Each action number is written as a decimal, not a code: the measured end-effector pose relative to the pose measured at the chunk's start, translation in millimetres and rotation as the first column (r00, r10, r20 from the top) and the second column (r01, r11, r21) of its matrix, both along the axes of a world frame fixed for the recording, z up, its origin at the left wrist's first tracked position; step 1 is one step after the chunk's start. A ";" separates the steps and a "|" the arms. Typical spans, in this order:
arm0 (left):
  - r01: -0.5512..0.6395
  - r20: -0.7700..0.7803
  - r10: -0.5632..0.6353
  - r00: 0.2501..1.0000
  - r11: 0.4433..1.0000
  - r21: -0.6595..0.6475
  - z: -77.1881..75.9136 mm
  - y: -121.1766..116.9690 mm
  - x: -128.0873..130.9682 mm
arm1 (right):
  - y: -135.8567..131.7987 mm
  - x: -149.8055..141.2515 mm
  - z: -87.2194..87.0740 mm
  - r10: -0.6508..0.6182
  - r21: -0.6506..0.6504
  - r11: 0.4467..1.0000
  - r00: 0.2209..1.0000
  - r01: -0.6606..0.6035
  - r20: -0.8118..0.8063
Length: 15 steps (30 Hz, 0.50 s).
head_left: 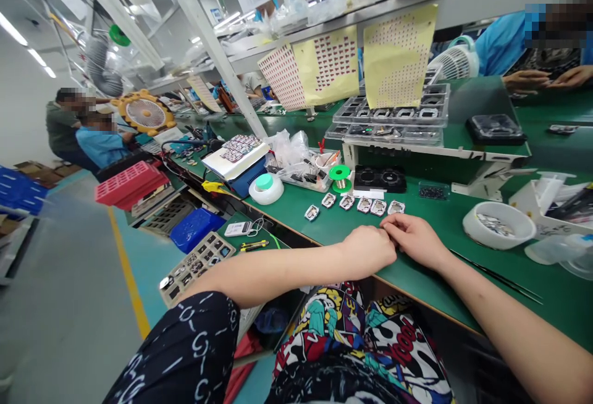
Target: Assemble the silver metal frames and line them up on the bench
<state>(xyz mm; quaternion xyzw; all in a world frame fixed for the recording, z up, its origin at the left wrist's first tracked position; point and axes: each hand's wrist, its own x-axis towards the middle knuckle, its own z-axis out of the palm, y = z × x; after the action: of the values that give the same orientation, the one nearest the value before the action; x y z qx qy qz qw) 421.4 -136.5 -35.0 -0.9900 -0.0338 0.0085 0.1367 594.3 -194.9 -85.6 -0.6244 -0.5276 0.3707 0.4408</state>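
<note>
My left hand (pixel 368 251) rests at the front edge of the green bench (pixel 445 225), its fingers curled into a fist against my right hand. My right hand (pixel 414 238) lies beside it with fingers bent and thumb tucked in; whatever the two hands pinch between them is hidden. Just beyond my knuckles a row of several small silver metal parts (pixel 354 204) lies on the bench.
A white bowl of parts (pixel 499 223) sits to the right, black tweezers (pixel 495 275) near my right forearm. Behind the parts are a green solder spool (pixel 340 175), stacked clear trays (pixel 393 117), a white round dish (pixel 266 189) and yellow sticker sheets (pixel 398 55). Other people work at left and far right.
</note>
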 end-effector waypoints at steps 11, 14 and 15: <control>-0.072 0.147 0.721 0.677 0.263 -0.962 -24.2 29.5 0.0 | -3.0 3.7 3.4 0.011 -0.044 0.999 0.991 -0.017 -0.134; 0.113 0.018 0.786 0.618 -0.066 -0.991 -35.7 24.6 7.3 | -1.6 5.1 4.0 -0.011 -0.053 0.999 0.983 0.001 -0.185; 0.176 -0.006 0.798 0.603 -0.140 -0.974 -37.2 23.0 9.4 | -1.3 5.3 4.3 -0.016 -0.058 0.998 0.980 0.005 -0.197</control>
<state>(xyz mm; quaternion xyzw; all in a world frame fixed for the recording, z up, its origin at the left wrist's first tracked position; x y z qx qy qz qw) 430.7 -113.5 -72.2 -0.6401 -0.3368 -0.2770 -0.6325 599.6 -196.2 -81.3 -0.5999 -0.4670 0.4434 0.4748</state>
